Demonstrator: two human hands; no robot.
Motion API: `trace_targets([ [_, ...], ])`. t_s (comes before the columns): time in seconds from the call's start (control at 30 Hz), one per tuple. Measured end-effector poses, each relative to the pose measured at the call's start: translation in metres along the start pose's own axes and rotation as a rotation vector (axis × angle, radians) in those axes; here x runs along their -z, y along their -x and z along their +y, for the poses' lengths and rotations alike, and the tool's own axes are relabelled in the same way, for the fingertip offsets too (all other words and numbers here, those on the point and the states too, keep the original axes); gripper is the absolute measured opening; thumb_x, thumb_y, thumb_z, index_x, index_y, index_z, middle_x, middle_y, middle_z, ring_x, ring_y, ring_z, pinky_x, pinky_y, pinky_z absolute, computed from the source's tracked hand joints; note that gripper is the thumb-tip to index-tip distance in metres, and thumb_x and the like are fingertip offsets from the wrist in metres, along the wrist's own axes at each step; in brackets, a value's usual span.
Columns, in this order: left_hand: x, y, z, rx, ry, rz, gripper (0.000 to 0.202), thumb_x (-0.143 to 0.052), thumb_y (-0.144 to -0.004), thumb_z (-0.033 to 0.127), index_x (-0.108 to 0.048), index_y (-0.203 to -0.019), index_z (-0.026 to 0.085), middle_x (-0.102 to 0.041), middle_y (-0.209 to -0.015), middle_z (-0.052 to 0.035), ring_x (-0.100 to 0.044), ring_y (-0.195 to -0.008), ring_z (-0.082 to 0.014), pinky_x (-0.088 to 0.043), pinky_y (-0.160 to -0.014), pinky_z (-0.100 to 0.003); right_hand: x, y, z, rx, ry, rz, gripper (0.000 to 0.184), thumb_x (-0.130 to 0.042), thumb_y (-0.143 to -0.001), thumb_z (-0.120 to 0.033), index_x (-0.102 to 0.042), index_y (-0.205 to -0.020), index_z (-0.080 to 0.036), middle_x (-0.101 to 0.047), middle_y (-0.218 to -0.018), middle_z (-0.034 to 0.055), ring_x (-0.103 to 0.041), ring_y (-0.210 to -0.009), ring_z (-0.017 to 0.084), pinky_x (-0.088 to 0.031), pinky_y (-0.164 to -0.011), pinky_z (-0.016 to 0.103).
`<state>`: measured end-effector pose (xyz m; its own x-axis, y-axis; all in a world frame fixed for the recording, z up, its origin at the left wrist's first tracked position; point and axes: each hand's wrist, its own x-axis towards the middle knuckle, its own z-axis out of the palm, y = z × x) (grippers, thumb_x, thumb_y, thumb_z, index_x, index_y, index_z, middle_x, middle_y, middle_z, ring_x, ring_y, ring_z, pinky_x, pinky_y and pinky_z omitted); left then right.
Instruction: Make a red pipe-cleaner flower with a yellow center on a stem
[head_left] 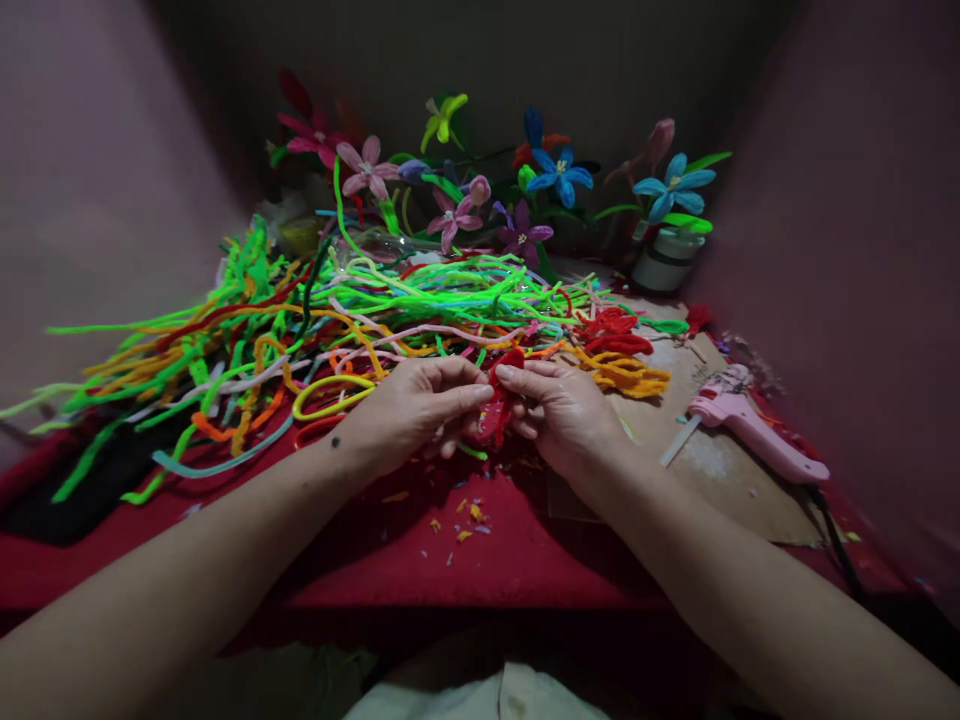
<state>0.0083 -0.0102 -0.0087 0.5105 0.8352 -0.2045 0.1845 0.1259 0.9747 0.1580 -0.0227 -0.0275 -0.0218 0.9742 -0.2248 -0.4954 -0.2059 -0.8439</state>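
My left hand (416, 405) and my right hand (559, 410) meet over the red cloth (480, 560), both pinched on a red pipe cleaner piece (499, 400) bent into a loop between them. Thumbs and forefingers press its top edge. Just beyond lies a heap of loose pipe cleaners (315, 320), mostly green, orange, pink and yellow. Folded red pieces (615, 332) and folded orange pieces (626, 373) lie to the right of my hands.
A pink glue gun (750, 430) rests on a brown cardboard sheet (720, 480) at right. Finished pipe cleaner flowers (559, 175) stand at the back, some in a white pot (664, 262). Small clippings (465, 515) dot the cloth. Walls close in on both sides.
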Motion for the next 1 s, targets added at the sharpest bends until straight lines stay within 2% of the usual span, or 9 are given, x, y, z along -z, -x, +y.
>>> trace_targets([
  [0.07,-0.002,0.002,0.002,-0.023,-0.105,0.049,0.017,-0.059,-0.08,0.028,-0.054,-0.07,0.015,-0.052,-0.05,0.0048,-0.038,-0.035,-0.0039,-0.026,-0.035,-0.016,0.0,0.0,0.002,0.016,0.023,0.0,0.026,-0.079,-0.047,-0.022,-0.055,-0.052,-0.015,-0.047,-0.041,-0.0071,-0.035,-0.032,0.004,-0.021,-0.027,0.017],
  [0.17,-0.003,0.003,0.004,-0.032,-0.144,0.096,0.018,-0.059,-0.08,0.027,-0.055,-0.067,0.015,-0.049,-0.047,0.0054,-0.034,-0.035,-0.0035,-0.022,-0.035,-0.016,0.002,0.001,0.004,0.052,0.075,-0.043,0.025,-0.078,-0.053,-0.025,-0.056,-0.055,-0.015,-0.048,-0.041,-0.0066,-0.038,-0.032,0.005,-0.025,-0.029,0.018],
  [0.33,0.001,0.002,0.004,-0.047,-0.074,0.178,0.018,-0.062,-0.077,0.03,-0.055,-0.069,0.015,-0.049,-0.048,0.0056,-0.034,-0.036,-0.0033,-0.023,-0.035,-0.015,0.005,0.003,0.004,0.069,0.266,-0.177,0.017,-0.072,-0.062,-0.026,-0.061,-0.063,-0.014,-0.054,-0.045,-0.005,-0.041,-0.033,0.005,-0.029,-0.033,0.019],
  [0.5,0.007,-0.002,0.001,-0.052,-0.018,0.203,0.019,-0.065,-0.074,0.031,-0.055,-0.072,0.015,-0.054,-0.052,0.0042,-0.04,-0.038,-0.0044,-0.026,-0.037,-0.015,0.005,0.002,0.006,0.044,0.473,-0.151,0.008,-0.065,-0.065,-0.019,-0.061,-0.061,-0.014,-0.054,-0.044,-0.0048,-0.043,-0.033,0.005,-0.032,-0.031,0.016],
  [0.63,0.009,-0.003,0.0,-0.072,-0.028,0.201,0.015,-0.062,-0.076,0.027,-0.055,-0.073,0.015,-0.054,-0.052,0.0046,-0.038,-0.037,-0.0035,-0.026,-0.036,-0.014,0.004,0.0,0.007,0.036,0.332,-0.139,0.011,-0.069,-0.061,-0.019,-0.062,-0.069,-0.014,-0.061,-0.052,-0.0026,-0.056,-0.041,0.009,-0.047,-0.038,0.019],
  [0.73,0.008,-0.003,0.0,-0.095,-0.095,0.229,0.013,-0.058,-0.078,0.024,-0.054,-0.072,0.014,-0.051,-0.049,0.0059,-0.038,-0.036,-0.0029,-0.027,-0.035,-0.014,0.003,0.001,0.005,0.137,0.137,-0.11,0.019,-0.074,-0.057,-0.018,-0.059,-0.069,-0.014,-0.064,-0.056,-0.002,-0.063,-0.049,0.013,-0.055,-0.048,0.025],
  [0.87,0.003,-0.003,-0.002,-0.126,-0.216,0.227,0.011,-0.055,-0.079,0.021,-0.052,-0.07,0.015,-0.047,-0.044,0.0082,-0.039,-0.033,-0.004,-0.028,-0.032,-0.014,0.002,0.003,0.004,0.268,0.04,-0.072,0.019,-0.074,-0.06,-0.016,-0.058,-0.07,-0.016,-0.064,-0.056,-0.0032,-0.064,-0.049,0.013,-0.055,-0.05,0.024],
  [1.0,-0.003,0.0,0.001,-0.118,-0.256,0.204,0.012,-0.053,-0.08,0.017,-0.05,-0.068,0.016,-0.049,-0.042,0.0083,-0.042,-0.032,-0.0043,-0.03,-0.032,-0.014,0.001,0.002,0.007,0.398,0.141,-0.037,0.011,-0.07,-0.067,-0.016,-0.059,-0.068,-0.017,-0.062,-0.053,-0.0042,-0.059,-0.047,0.01,-0.049,-0.049,0.021],
])
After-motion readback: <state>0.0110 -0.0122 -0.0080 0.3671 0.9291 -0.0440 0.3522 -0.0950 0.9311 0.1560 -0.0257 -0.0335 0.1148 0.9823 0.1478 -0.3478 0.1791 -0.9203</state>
